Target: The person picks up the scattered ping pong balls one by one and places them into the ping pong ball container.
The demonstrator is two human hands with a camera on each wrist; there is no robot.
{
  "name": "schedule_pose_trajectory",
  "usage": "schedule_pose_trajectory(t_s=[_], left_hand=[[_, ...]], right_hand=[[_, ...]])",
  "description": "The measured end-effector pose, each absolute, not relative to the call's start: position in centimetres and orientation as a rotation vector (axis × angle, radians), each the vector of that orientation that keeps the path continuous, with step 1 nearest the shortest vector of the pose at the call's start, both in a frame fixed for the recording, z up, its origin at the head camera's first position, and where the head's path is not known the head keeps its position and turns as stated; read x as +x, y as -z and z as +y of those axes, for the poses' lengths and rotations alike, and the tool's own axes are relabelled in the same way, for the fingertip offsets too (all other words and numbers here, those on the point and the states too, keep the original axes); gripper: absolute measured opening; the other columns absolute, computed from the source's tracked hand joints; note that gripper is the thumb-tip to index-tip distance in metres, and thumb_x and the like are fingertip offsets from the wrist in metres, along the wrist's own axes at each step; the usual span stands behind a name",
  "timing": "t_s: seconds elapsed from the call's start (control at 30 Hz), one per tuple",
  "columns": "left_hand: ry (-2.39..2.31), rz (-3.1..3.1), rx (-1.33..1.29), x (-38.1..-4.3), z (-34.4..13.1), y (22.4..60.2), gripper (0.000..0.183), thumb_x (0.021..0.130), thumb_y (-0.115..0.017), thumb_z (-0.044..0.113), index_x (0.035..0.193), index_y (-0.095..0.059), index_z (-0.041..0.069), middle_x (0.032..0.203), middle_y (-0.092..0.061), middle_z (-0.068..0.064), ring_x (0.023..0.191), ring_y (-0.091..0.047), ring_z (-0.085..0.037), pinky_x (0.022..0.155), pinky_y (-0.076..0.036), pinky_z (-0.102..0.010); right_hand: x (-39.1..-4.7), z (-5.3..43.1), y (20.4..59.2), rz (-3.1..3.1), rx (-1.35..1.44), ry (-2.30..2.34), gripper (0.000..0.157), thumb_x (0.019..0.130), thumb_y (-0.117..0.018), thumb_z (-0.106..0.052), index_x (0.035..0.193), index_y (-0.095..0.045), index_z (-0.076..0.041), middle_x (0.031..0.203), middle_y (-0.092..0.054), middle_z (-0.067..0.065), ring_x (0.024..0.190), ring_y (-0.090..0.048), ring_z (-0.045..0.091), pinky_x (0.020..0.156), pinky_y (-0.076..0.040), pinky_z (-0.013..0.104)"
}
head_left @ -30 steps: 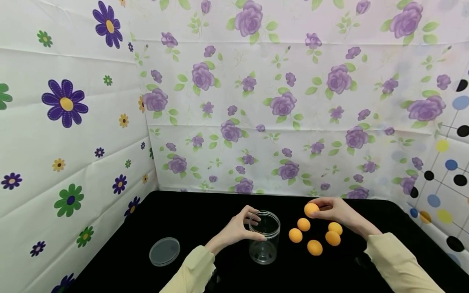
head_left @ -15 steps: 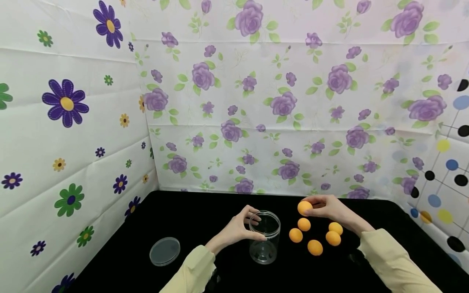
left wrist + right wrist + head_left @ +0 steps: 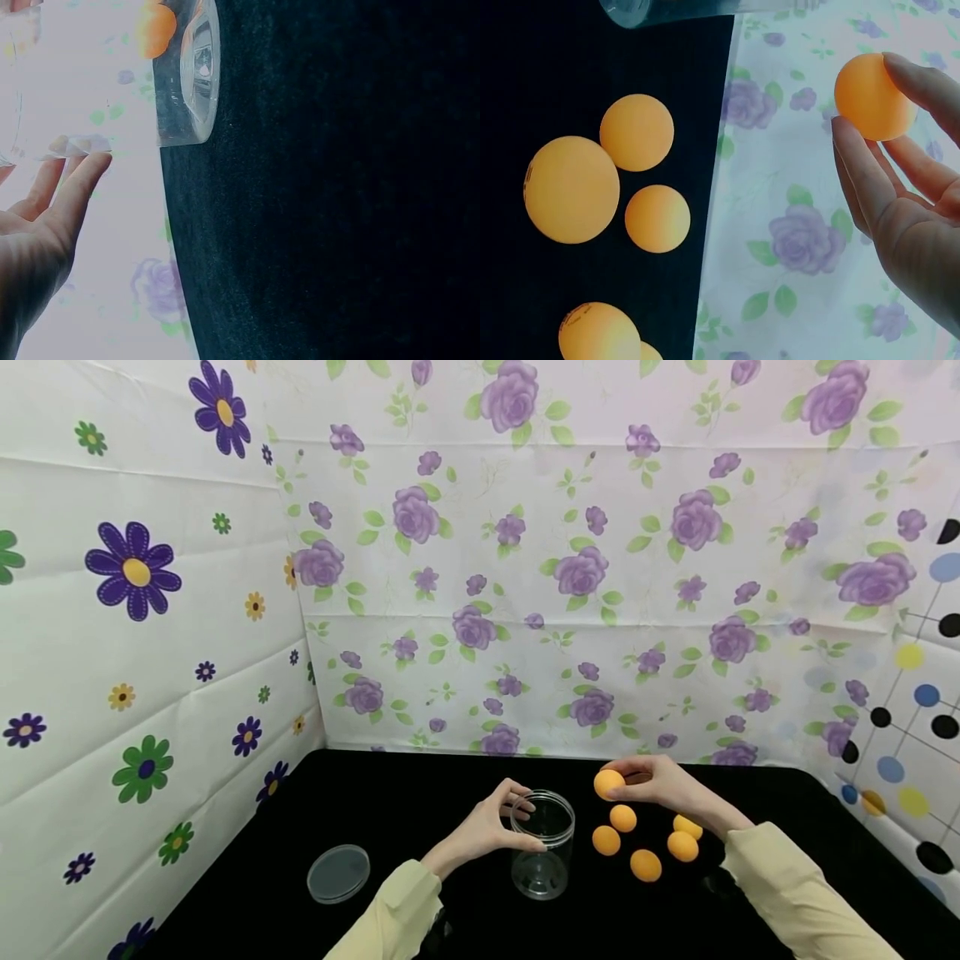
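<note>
A clear plastic jar (image 3: 542, 864) stands upright and uncapped on the black table. My left hand (image 3: 486, 827) grips it near the rim, thumb in front and fingers behind. In the left wrist view the left hand (image 3: 49, 225) touches the jar's wall. To the right of the jar, my right hand (image 3: 663, 785) pinches an orange ping-pong ball (image 3: 608, 785) above the table. The right wrist view shows that ball (image 3: 870, 97) between thumb and fingertips. Several more ping-pong balls (image 3: 646, 865) lie on the table below the right hand. No ball shows inside the jar.
A translucent round lid (image 3: 338, 874) lies flat left of the jar. The black tabletop (image 3: 405, 793) meets a rose-patterned cloth (image 3: 450, 568) at the back. Other patterned cloths hang at left and right.
My right hand has carried the pinched ping-pong ball leftward, closer to the jar. The left hand and the jar have stayed in place.
</note>
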State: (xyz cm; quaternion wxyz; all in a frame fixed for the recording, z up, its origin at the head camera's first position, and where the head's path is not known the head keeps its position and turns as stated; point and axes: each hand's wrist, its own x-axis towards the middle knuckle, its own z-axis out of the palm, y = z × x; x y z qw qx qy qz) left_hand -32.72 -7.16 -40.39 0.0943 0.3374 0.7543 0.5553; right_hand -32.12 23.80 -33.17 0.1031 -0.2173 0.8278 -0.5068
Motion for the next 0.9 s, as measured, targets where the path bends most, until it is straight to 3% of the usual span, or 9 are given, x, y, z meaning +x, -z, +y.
schedule_pose_trajectory(t_s=[0.27, 0.77, 0.9], left_hand=[[-1.632, 2.254, 0.986, -32.7, -7.1, 40.3, 0.058, 0.077, -0.073, 0.029, 0.124, -0.042, 0.016, 0.116, -0.052, -0.004, 0.103, -0.052, -0.023, 0.084, -0.04, -0.036], [-1.649, 2.227, 0.993, -32.8, -7.1, 40.2, 0.055, 0.078, -0.073, 0.024, 0.123, -0.042, 0.013, 0.119, -0.051, -0.011, 0.105, -0.05, -0.029, 0.084, -0.04, -0.036], [-1.645, 2.241, 0.986, -32.7, -7.1, 40.3, 0.055, 0.078, -0.073, 0.024, 0.123, -0.042, 0.013, 0.118, -0.051, -0.009, 0.104, -0.051, -0.023, 0.085, -0.04, -0.036]], right_hand=[[-32.3, 22.5, 33.1, 2.432, -0.712, 1.472, 0.051, 0.083, -0.067, -0.024, 0.124, -0.052, 0.002, 0.113, -0.057, 0.013, 0.097, -0.056, 0.026, 0.082, -0.043, 0.04], [-32.1, 20.6, 32.7, 2.371, -0.812, 1.484, 0.048, 0.084, -0.066, -0.022, 0.124, -0.052, 0.001, 0.111, -0.058, 0.012, 0.095, -0.057, 0.026, 0.081, -0.043, 0.04], [-32.0, 20.0, 32.6, 2.352, -0.826, 1.472, 0.048, 0.084, -0.066, -0.023, 0.124, -0.052, 0.0, 0.111, -0.058, 0.012, 0.096, -0.057, 0.027, 0.08, -0.044, 0.04]])
